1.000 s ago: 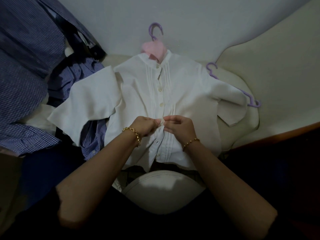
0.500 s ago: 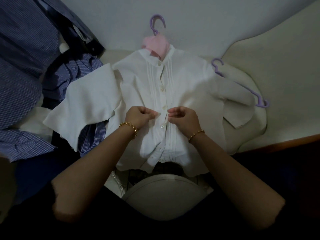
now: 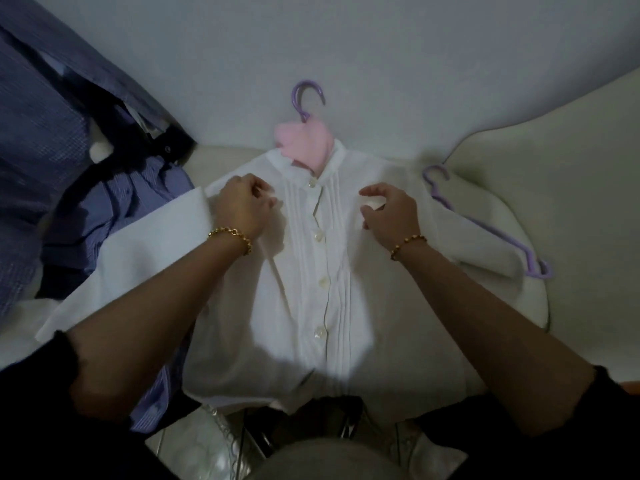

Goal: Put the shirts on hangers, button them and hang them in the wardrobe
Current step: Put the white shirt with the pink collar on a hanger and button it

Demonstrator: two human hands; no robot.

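Note:
A white pleated shirt [image 3: 311, 289] lies face up on a purple hanger, whose hook [image 3: 306, 100] sticks out past the collar. A pink piece [image 3: 304, 143] sits at the neck. The front placket is closed, with several buttons in a row down the middle. My left hand [image 3: 239, 206] grips the fabric at the shirt's left shoulder with curled fingers. At the right shoulder, my right hand [image 3: 389, 213] has thumb and fingers curved round a small fold of fabric.
A second purple hanger [image 3: 485, 230] lies on the cream cushion [image 3: 554, 188] to the right, partly under the sleeve. Blue checked and striped shirts [image 3: 45, 143] are piled at the left. A white wall is behind.
Both hands left the middle of the placket and moved up and apart to the shirt's shoulders. The camera moved closer to the shirt.

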